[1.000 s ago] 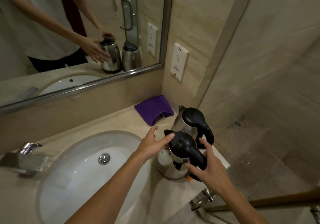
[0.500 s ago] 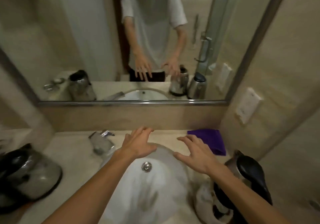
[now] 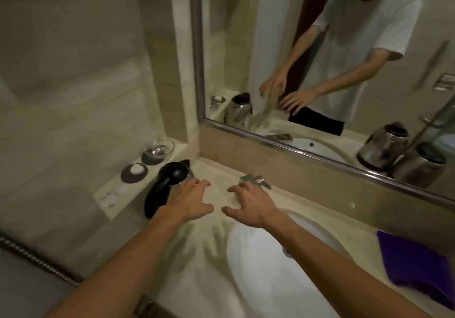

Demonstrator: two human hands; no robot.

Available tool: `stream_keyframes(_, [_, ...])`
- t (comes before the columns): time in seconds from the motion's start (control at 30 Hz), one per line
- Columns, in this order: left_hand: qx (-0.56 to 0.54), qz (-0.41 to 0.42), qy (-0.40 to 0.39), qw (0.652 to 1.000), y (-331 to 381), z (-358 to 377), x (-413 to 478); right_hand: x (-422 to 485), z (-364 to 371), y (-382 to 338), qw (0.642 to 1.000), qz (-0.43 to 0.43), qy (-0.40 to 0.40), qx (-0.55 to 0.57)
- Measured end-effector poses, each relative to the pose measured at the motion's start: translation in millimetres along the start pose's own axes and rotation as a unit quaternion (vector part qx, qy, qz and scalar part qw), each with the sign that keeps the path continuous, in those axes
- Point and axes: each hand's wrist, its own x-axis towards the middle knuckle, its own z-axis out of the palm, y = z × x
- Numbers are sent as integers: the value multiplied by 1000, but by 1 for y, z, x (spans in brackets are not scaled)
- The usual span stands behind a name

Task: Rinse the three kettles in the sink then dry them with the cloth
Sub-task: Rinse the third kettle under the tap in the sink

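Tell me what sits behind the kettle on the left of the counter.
Behind the kettle, a raised ledge holds a dark dish with something white and a clear glass bowl. The left hand hides part of the kettle's body.

A steel kettle with a black lid and handle point(image 3: 172, 184) stands at the back left corner of the beige stone counter point(image 3: 218, 196). The white oval sink point(image 3: 258, 276) is set in to its right, and the chrome tap point(image 3: 253, 180) stands behind the sink at the counter's back edge, below the wall mirror point(image 3: 283, 34). The purple folded cloth point(image 3: 418, 268) lies right of the sink. On the raised ledge point(image 3: 110, 199) left of the kettle sit a dark round dish point(image 3: 135, 173) and, behind it, a glass bowl point(image 3: 160, 148).
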Motion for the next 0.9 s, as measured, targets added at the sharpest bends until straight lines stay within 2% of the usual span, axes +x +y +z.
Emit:
stream_keyframes(0.13, [-29,0,25,999,-54,-15,1,31,19,-53,999,-5,-19,26])
stream_keyframes(0.23, [-44,5,69,997,-89,-25,8,46,33,-83,988,37,-12,147])
stream_keyframes(0.33, [-72,-5,91,993,-114,-30,14,50,54,-115,945,86,16,314])
stream_keyframes(0.53, [-154,-46,123,979,-134,-33,33,61,115,-181,850,156,81,497])
stream_keyframes(0.67, [-143,-43,108,983,-139,-33,45,78,136,-220,788,177,158,568])
stream_keyframes(0.9, [-185,-54,121,974,-163,-34,49,102,140,-236,713,179,203,646])
